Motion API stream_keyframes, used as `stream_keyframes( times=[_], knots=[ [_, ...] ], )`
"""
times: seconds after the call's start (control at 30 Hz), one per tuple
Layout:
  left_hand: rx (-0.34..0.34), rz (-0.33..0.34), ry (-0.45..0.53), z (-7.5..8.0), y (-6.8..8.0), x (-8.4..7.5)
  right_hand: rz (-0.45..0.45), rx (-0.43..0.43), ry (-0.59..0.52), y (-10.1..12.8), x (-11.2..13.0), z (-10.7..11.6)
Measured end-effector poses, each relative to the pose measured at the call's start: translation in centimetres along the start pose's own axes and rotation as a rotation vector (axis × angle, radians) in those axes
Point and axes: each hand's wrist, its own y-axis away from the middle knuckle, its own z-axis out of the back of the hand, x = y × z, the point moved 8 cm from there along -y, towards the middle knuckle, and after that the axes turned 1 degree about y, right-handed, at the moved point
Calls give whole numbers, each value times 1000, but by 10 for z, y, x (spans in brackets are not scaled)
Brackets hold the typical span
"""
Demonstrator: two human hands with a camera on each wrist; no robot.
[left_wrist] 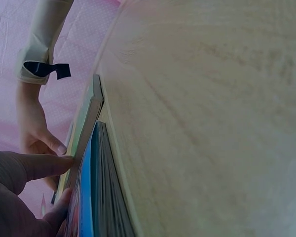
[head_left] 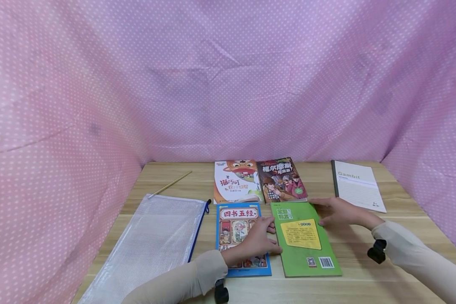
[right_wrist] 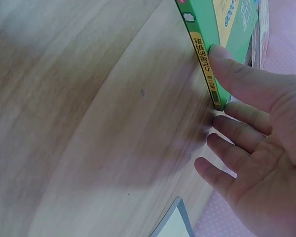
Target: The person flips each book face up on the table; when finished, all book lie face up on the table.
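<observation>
A green book [head_left: 305, 255], back cover up with a yellow text panel and a barcode, lies on the table between both hands. My left hand [head_left: 257, 240] reaches over a blue-bordered comic-style book [head_left: 226, 270], its thumb against the green book's left page edge. On the other side, my right hand [head_left: 336, 212] is at the upper right of the green book. In the right wrist view its thumb touches the book's edge by the yellow spine label [right_wrist: 205, 66], while the other fingers spread loosely near the corner. The left wrist view shows the two books' edges side by side.
Behind lie a white book with a cartoon animal [head_left: 232, 185] and a dark detective book [head_left: 281, 181]. A Gambit notebook [head_left: 359, 185] lies at the right. At the left are a translucent zip pouch [head_left: 152, 236] and a thin stick [head_left: 171, 183]. Pink dotted cloth [head_left: 228, 84] hangs around the wooden table.
</observation>
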Motion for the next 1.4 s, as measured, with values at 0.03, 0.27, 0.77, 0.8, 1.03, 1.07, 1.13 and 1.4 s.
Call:
stream_keyframes(
  times=[0.03,0.27,0.77,0.8,1.03,1.07,1.13,1.4],
  knots=[
    [0,0,-2,0,0,0,-1,2,-8,0,0,0],
    [1,6,-36,0,-1,-1,-6,-10,-14,2,0,-1],
    [-2,4,-5,-1,-1,-1,8,-32,-44,4,4,0],
    [-2,5,-5,-1,-1,-1,12,-34,-38,4,4,0],
    [-2,12,0,-1,-1,0,-5,-50,-36,4,1,1],
    [-1,13,0,-1,-1,0,-5,-51,-37,4,0,1],
    [0,15,2,-1,-1,0,-2,-52,-41,4,0,1],
    [5,32,10,-1,0,0,1,-91,-69,4,-3,3]
  ],
)
